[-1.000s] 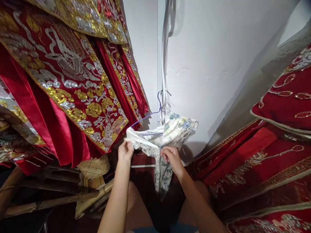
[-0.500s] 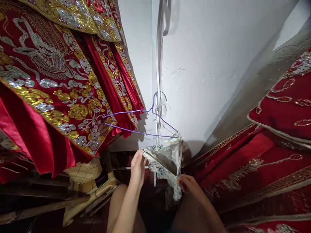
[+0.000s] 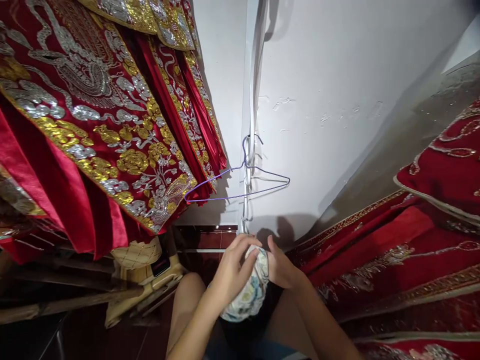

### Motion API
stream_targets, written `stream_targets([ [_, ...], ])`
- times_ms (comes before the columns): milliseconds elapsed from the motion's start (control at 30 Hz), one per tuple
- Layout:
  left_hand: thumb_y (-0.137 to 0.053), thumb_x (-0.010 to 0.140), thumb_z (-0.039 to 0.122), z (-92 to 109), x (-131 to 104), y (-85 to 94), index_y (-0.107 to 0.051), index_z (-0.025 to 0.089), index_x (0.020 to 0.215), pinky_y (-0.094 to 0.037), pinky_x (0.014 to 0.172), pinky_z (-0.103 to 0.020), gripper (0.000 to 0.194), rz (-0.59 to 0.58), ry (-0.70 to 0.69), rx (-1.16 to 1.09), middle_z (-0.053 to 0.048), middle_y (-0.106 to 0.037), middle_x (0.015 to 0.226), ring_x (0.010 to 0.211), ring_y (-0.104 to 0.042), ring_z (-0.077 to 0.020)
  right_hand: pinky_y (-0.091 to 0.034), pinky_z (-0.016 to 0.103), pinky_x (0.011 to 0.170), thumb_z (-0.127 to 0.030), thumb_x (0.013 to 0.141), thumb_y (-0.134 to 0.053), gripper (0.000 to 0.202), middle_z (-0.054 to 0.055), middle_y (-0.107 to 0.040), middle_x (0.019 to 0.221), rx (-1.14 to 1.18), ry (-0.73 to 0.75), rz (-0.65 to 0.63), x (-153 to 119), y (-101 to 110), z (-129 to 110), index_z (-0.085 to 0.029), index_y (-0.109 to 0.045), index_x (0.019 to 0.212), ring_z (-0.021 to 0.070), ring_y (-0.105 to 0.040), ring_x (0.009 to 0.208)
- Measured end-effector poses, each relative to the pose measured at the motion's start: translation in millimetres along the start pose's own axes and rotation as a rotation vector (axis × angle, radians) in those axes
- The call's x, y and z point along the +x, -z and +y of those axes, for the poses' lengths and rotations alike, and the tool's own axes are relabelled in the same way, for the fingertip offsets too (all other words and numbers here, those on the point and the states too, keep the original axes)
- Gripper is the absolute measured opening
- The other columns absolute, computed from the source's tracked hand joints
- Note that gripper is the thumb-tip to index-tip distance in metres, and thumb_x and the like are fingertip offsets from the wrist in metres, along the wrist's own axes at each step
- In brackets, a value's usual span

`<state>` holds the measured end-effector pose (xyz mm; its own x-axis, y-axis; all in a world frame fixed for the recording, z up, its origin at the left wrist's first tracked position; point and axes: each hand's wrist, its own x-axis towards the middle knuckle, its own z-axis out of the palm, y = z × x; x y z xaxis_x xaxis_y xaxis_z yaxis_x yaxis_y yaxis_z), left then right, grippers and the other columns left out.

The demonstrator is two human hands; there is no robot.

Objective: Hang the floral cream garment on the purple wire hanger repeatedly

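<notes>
A white cloth with a blue and green pattern [image 3: 249, 297] is bunched up low in the middle, above my lap. My left hand [image 3: 238, 265] curls over its upper left part, fingers closed on it. At the cloth's upper right edge is my right hand [image 3: 281, 265], with its thumb raised and the other fingers wrapped against the fabric, partly hidden. Above both hands a purple wire hanger [image 3: 228, 198] hangs bare by its hook from a white strap [image 3: 254, 90] in front of the wall.
Red garments with gold and silver embroidery [image 3: 133, 162] hang on the left. More red embroidered garments [image 3: 378, 240] are at the right. A wooden chair [image 3: 174, 277] with a dark phone-like object [image 3: 161, 266] stands at lower left. A white wall [image 3: 318, 65] lies ahead.
The cloth has come off the hanger's right end and moved down toward my lap, now gathered into a bundle. My hands have come closer together, and the hanger has swung and turned.
</notes>
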<state>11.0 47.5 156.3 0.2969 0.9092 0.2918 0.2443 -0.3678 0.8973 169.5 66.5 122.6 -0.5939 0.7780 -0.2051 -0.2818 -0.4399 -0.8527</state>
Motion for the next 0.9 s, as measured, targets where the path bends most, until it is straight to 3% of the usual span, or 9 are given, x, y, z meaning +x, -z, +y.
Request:
stream_targets([
  [133,-0.052,0.096,0.045,-24.0,-4.6,32.9,-0.049,0.026,0.14,-0.046,0.099,-0.036,0.048,-0.109,0.149,-0.126,-0.01,-0.061,0.133,0.115,-0.061,-0.0258,-0.053,0.036,0.077,-0.044,0.057,-0.086,0.046,0.004,-0.071,0.081,-0.226,-0.025,-0.21,-2.9,2.9,-28.5,-0.017,-0.07,0.091,0.023,-0.066,0.076],
  [233,-0.052,0.094,0.05,-37.3,-7.2,61.1,-0.07,0.02,0.108,-0.049,0.082,-0.03,0.037,-0.405,0.189,0.035,-0.006,-0.072,0.101,0.094,-0.066,-0.0253,-0.049,0.028,0.063,-0.025,0.059,-0.08,0.023,0.0,-0.067,0.07,-0.431,0.137,0.0,-0.6,10.2,-59.2,-0.016,-0.069,0.076,0.0174,-0.061,0.064],
  [300,-0.057,0.089,0.053,-43.2,-7.7,83.9,-0.071,0.019,0.079,-0.046,0.07,-0.028,0.038,-0.433,0.269,0.308,-0.004,-0.071,0.077,0.074,-0.065,-0.0238,-0.043,0.025,0.054,-0.023,0.064,-0.075,0.012,-0.001,-0.062,0.062,-0.543,0.301,0.198,4.1,14.8,-79.0,-0.017,-0.065,0.064,0.0155,-0.057,0.058],
  [367,-0.057,0.088,0.054,-46.7,-7.1,108.4,-0.069,0.02,0.069,-0.044,0.067,-0.028,0.04,-0.324,0.327,0.538,-0.004,-0.069,0.068,0.067,-0.064,-0.0239,-0.039,0.024,0.05,-0.025,0.069,-0.072,0.013,-0.002,-0.057,0.059,-0.595,0.409,0.332,12.4,18.5,-93.5,-0.018,-0.062,0.062,0.0145,-0.053,0.055],
  [467,-0.058,0.085,0.053,-48.5,-3.2,138.3,-0.073,0.024,0.078,-0.048,0.081,-0.032,0.034,-0.145,0.3,0.665,-0.009,-0.076,0.091,0.088,-0.07,-0.0299,-0.044,0.026,0.058,-0.028,0.072,-0.068,0.017,0.0,-0.066,0.075,-0.622,0.504,0.437,36.2,24.8,-101.5,-0.019,-0.071,0.087,0.0171,-0.059,0.066],
  [567,-0.058,0.084,0.051,-50.4,4.9,150.7,-0.074,0.021,0.09,-0.045,0.1,-0.041,0.034,-0.003,0.279,0.747,-0.016,-0.07,0.123,0.12,-0.061,-0.0363,-0.048,0.03,0.08,-0.027,0.073,-0.065,0.047,0.007,-0.07,0.113,-0.681,0.62,0.489,72.3,35.3,-96.9,-0.02,-0.068,0.119,0.0227,-0.063,0.098],
  [633,-0.054,0.085,0.048,-53.7,11.3,151.3,-0.072,0.018,0.09,-0.041,0.107,-0.045,0.036,0.072,0.272,0.76,-0.02,-0.062,0.136,0.131,-0.054,-0.0381,-0.047,0.032,0.086,-0.029,0.072,-0.063,0.05,0.008,-0.068,0.121,-0.699,0.64,0.526,94.9,44.3,-92.2,-0.02,-0.067,0.12,0.0236,-0.061,0.106],
  [767,-0.048,0.088,0.041,-63.8,19.4,145.7,-0.069,0.019,0.09,-0.036,0.114,-0.045,0.031,0.214,0.173,0.57,-0.017,-0.054,0.146,0.14,-0.045,-0.0329,-0.043,0.028,0.07,-0.031,0.073,-0.057,0.023,0.002,-0.068,0.081,-0.795,0.566,0.522,111.2,61.4,-88.1,-0.016,-0.07,0.085,0.0186,-0.058,0.076],
  [900,-0.049,0.089,0.039,-64.4,23.7,134.3,-0.065,0.019,0.089,-0.032,0.117,-0.044,0.026,0.335,0.07,0.39,-0.014,-0.055,0.146,0.14,-0.046,-0.029,-0.034,0.025,0.058,-0.027,0.068,-0.058,0.01,-0.004,-0.05,0.059,-0.841,0.558,0.55,87.0,69.6,-86.3,-0.018,-0.06,0.065,0.0144,-0.045,0.062],
])
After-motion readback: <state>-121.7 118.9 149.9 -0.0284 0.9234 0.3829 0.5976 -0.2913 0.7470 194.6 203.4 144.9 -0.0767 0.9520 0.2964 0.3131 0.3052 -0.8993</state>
